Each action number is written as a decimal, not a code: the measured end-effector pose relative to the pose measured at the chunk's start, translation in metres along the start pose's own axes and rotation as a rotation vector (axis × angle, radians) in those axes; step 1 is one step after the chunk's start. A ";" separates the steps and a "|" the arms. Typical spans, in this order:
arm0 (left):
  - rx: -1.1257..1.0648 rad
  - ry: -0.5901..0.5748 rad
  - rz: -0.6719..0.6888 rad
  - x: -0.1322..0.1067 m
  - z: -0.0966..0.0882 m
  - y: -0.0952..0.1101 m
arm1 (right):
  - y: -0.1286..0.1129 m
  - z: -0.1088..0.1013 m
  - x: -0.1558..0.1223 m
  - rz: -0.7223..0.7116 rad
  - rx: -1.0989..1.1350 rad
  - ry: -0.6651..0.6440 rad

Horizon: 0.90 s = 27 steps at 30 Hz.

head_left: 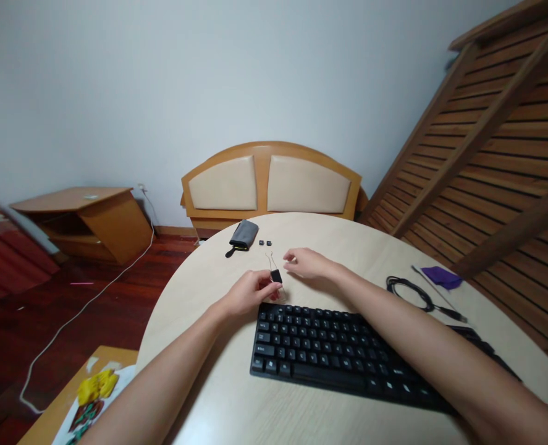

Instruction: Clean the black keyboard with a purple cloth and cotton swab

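My left hand point(251, 290) is closed, pinching a keycap puller with a black body point(276, 276) just above the keyboard's back left corner. Two thin wire prongs point(272, 259) stick out from it, away from me. A clear part shows faintly under my fingers, too small to make out. To the right of the wires my right hand point(307, 263) hovers with thumb and fingers apart, holding nothing that I can see. The black keyboard point(329, 355) lies along the table's near side, partly covered by my right forearm. Two small black keycaps point(265, 243) sit beyond the wires.
A grey zip pouch point(244, 235) lies at the back left of the round table point(199, 309). On the right are a coiled black cable point(410, 293), a thin rod point(434, 287) and a purple cloth point(442, 277). A padded headboard point(274, 182) stands behind the table.
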<state>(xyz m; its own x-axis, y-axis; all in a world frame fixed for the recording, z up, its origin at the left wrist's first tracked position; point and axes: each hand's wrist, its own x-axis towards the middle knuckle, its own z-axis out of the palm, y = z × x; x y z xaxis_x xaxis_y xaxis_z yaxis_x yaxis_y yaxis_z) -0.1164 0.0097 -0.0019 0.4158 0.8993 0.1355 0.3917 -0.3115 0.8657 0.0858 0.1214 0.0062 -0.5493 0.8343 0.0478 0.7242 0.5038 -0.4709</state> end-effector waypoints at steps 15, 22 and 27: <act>0.021 -0.031 0.051 0.001 0.013 0.000 | -0.018 0.010 -0.106 -0.242 0.394 -0.145; 0.032 -0.080 0.083 0.001 0.012 -0.002 | -0.017 0.022 -0.109 -0.275 0.307 -0.005; 0.017 -0.087 0.073 0.000 0.011 0.001 | -0.024 0.023 -0.112 -0.343 0.123 0.120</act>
<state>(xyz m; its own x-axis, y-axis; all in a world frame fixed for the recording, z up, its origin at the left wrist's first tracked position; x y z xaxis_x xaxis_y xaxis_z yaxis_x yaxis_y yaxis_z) -0.1068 0.0057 -0.0068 0.5128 0.8445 0.1546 0.3715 -0.3806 0.8468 0.1205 0.0109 -0.0080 -0.6927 0.6461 0.3205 0.4478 0.7336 -0.5112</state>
